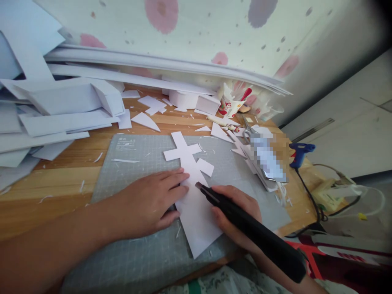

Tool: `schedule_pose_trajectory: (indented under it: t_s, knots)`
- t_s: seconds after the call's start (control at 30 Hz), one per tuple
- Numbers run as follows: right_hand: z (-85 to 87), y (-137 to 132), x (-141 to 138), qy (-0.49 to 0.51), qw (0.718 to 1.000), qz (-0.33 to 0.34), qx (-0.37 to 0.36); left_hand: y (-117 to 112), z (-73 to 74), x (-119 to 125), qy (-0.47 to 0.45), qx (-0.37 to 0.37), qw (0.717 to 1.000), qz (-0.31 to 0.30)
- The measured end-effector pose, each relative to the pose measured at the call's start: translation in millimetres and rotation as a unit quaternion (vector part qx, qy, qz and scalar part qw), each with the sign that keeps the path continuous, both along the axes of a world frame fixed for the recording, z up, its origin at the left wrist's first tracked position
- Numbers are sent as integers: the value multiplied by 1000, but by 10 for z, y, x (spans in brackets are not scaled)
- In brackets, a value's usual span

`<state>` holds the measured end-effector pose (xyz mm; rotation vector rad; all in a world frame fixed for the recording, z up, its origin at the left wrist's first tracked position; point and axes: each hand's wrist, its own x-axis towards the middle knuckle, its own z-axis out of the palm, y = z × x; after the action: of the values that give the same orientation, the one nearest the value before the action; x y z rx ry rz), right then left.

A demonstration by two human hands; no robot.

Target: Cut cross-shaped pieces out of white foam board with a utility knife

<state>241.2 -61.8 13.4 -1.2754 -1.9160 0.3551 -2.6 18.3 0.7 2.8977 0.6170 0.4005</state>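
A white cut-out paper shape [192, 192] with side tabs lies on a grey cutting mat [137, 253]. My left hand [150, 202] rests flat on the paper's left side, fingers stretched out, pressing it down. My right hand [235, 214] is wrapped around a black utility knife [251, 230], whose tip touches the paper near its middle right edge.
Stacks of white board [58, 110] pile up at the left and along the back wall. Paper scraps [147, 120] litter the wooden table [45, 183]. A paper cup [231, 107], scissors [248, 130], a blue glue gun [300, 153] and cables lie at the right.
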Motion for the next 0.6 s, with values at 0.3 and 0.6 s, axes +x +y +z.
schedule_pose_trajectory:
  t_s: [0.3,0.6]
  knots:
    - [-12,-13,9,9,1000,16,0,2,-23,29,-2,32,999,-5]
    - [-44,-33,0,-3,1000,16,8,15,-95,19,-22,21,1000,6]
